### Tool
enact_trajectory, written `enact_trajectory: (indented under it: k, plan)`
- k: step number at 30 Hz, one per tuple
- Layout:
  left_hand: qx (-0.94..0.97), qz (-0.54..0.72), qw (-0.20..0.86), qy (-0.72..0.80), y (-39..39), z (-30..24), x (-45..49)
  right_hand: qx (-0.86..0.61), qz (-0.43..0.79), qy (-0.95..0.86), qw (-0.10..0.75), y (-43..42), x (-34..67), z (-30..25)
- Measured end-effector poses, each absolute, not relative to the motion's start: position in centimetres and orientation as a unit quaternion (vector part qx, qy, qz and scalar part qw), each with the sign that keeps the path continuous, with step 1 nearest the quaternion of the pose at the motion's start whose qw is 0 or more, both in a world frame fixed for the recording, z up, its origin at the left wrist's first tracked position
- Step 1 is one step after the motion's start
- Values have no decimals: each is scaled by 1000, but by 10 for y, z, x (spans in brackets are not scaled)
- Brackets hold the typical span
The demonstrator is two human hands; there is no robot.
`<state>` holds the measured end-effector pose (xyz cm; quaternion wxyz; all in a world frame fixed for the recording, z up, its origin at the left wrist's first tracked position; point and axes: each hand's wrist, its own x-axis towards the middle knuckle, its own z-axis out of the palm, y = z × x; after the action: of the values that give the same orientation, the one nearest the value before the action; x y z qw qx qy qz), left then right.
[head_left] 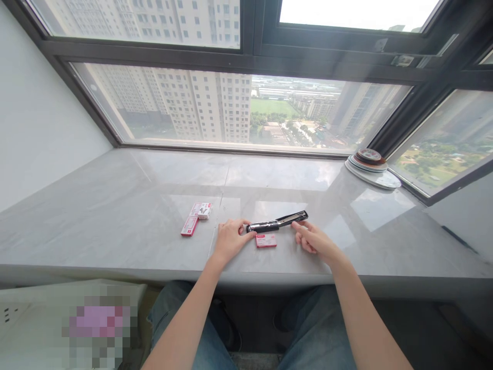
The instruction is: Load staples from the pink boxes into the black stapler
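Observation:
An unfolded black stapler (pixel 277 222) lies spread on the grey stone sill, its metal inner rail facing up. Its left end sits between the thumb and forefinger of my left hand (pixel 230 239), which is closed on it. My right hand (pixel 315 241) is at the stapler's right half, one finger reaching to its near edge while the others bend loosely below. That hand does not wrap around anything. Just in front of the stapler, between my hands, rests a small pink and white box (pixel 266 240).
Left of my left hand are more small boxes: a pink and white box (pixel 190 226) and a white box (pixel 204 210) with a printed picture. A stack of plates or lids (pixel 373 174) stands in the far right corner by the window frame (pixel 215 150).

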<state>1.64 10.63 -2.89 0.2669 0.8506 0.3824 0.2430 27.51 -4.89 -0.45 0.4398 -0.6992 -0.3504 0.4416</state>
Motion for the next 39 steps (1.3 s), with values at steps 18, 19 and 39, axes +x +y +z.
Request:
enact_trajectory:
  k: [18, 19, 39]
  plan:
    - [859, 243, 253, 373, 107, -30, 16, -664, 206, -674, 250, 26, 231, 30]
    - [861, 240, 253, 371, 107, -30, 16, -657, 216, -681, 240, 25, 233, 31]
    - [922, 206, 206, 256, 82, -5, 5, -665, 394, -380, 508, -45, 243, -22]
